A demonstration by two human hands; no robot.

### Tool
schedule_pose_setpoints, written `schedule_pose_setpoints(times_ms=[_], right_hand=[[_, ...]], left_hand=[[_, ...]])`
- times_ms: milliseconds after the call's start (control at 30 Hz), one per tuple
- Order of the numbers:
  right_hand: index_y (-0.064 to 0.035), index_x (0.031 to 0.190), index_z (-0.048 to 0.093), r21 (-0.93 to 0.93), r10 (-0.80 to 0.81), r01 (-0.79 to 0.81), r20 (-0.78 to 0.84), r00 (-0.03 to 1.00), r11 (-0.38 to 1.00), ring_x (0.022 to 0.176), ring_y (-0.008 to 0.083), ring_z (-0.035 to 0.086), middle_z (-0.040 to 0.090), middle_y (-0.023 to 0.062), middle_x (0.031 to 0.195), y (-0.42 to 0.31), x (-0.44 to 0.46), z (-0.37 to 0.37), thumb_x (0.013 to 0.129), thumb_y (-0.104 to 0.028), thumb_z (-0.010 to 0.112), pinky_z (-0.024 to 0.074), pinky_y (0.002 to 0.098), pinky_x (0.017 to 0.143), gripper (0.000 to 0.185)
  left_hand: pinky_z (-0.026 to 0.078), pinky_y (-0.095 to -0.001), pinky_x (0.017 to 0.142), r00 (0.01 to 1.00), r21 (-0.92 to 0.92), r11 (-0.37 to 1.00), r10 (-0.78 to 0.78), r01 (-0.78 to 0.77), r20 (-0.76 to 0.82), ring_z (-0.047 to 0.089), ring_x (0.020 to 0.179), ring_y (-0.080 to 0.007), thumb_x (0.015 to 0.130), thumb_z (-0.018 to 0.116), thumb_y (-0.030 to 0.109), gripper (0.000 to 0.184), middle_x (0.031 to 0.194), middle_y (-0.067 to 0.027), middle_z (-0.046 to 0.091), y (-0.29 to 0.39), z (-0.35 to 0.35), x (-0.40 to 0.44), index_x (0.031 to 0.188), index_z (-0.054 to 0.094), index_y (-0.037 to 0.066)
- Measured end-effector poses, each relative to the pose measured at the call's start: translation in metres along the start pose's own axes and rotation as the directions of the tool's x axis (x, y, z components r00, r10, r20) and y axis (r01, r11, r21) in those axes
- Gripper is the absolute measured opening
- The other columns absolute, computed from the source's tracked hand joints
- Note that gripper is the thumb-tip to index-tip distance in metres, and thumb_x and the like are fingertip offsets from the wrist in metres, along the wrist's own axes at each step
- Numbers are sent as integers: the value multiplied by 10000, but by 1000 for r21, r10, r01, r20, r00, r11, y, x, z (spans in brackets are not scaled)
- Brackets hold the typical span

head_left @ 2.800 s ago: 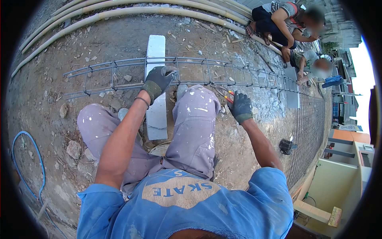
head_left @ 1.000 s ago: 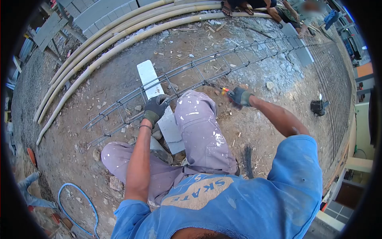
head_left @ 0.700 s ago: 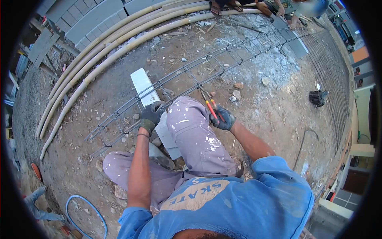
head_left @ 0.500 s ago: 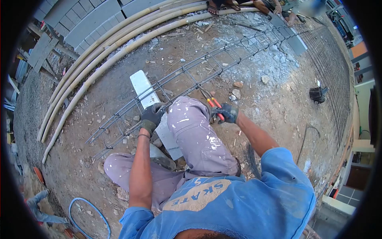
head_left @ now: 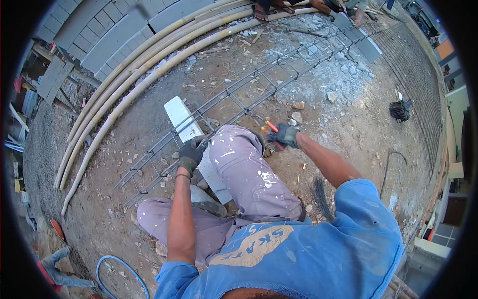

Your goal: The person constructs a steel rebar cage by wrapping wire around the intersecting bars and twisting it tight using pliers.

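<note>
My gloved left hand point(head_left: 193, 151) is closed around a bar on the near side of a long rebar cage point(head_left: 228, 91), just left of my raised knee. My right hand point(head_left: 286, 136), also gloved, is wrapped around the red and yellow handles of a pair of pincers point(head_left: 271, 126). The pincers' dark jaws point at the near bar of the cage, close to a stirrup joint; whether they touch it I cannot make out. White blocks point(head_left: 182, 119) lie under the cage near my left hand.
Long bamboo poles point(head_left: 117, 105) curve along the far left. Another person's hands point(head_left: 359, 19) are by a grey board point(head_left: 366, 44) at the cage's far end. A bundle of tie wires point(head_left: 400, 110), steel mesh point(head_left: 418, 79) and rubble point(head_left: 343, 74) lie to the right.
The pincers have turned a little in my right hand, their handles now blurred by motion. My left hand keeps its place on the cage. The whole view has shifted slightly.
</note>
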State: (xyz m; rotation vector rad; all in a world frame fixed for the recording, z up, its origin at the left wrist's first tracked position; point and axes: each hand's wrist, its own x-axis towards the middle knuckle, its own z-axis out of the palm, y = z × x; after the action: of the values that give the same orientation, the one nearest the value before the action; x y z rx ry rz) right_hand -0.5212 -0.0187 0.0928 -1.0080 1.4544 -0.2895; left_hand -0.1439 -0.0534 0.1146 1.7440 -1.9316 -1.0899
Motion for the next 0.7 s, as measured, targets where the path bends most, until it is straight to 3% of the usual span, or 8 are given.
schedule_pose_setpoints(times_ms=[33,67,133,233,333,467,567,700], right_hand=[[-44,826,636,513,33,-156,241,970,844,475,129,544,602,45,628,19,13,12,851,-295,639,438,278,417,252],[-57,861,630,820,-68,-376,445,893,432,451,124,521,584,27,606,37,19,26,858,-308,644,422,272,397,251],[-86,827,577,858,-81,-438,473,877,268,472,117,499,541,9,615,56,1,56,863,-331,638,390,245,415,255],[-68,894,593,870,-296,-274,411,862,410,504,134,526,569,37,654,64,-25,67,853,-291,658,429,256,460,237],[-35,990,602,879,-154,-95,187,970,467,548,155,559,597,69,693,67,-39,61,842,-233,679,471,278,511,260],[-24,932,628,587,-130,213,-180,975,781,591,147,593,625,63,699,50,-77,19,836,-202,685,482,281,524,210],[-23,898,645,171,-272,332,-300,915,928,580,173,603,623,73,644,1,-123,-4,832,-251,685,475,310,530,240],[-63,890,659,-572,-740,479,-425,522,666,629,322,628,631,187,706,-74,-182,25,793,-365,659,490,397,608,318]], left_hand=[[487,-405,785,999,34,999,24,-23,-21,642,894,-312,853,579,373,318,926,-131,685,-9,3,4,1041,675,135],[488,-402,784,998,67,997,50,-47,-38,646,887,-306,855,578,374,321,917,-129,687,-13,7,6,1040,675,131],[487,-402,786,998,62,997,52,-51,-18,643,893,-313,857,577,373,320,925,-135,685,-9,6,5,1040,675,131],[486,-406,794,999,70,996,47,-47,1,631,917,-335,862,574,362,313,965,-152,674,-9,8,6,1046,671,129],[485,-406,821,987,84,988,139,-132,-75,626,926,-350,869,567,324,294,990,-166,666,-4,9,3,1047,670,114],[482,-317,821,977,-229,963,98,-141,-191,639,922,-189,845,547,174,303,966,-125,693,32,-9,-6,1071,660,7],[481,-321,880,949,-441,847,208,-295,-236,625,952,-188,954,507,282,381,1051,-125,654,113,-32,-33,1120,614,-44],[488,-318,880,964,-814,539,252,-215,-88,618,975,-200,964,499,276,426,1089,-159,628,235,-17,-100,1226,514,-58]])
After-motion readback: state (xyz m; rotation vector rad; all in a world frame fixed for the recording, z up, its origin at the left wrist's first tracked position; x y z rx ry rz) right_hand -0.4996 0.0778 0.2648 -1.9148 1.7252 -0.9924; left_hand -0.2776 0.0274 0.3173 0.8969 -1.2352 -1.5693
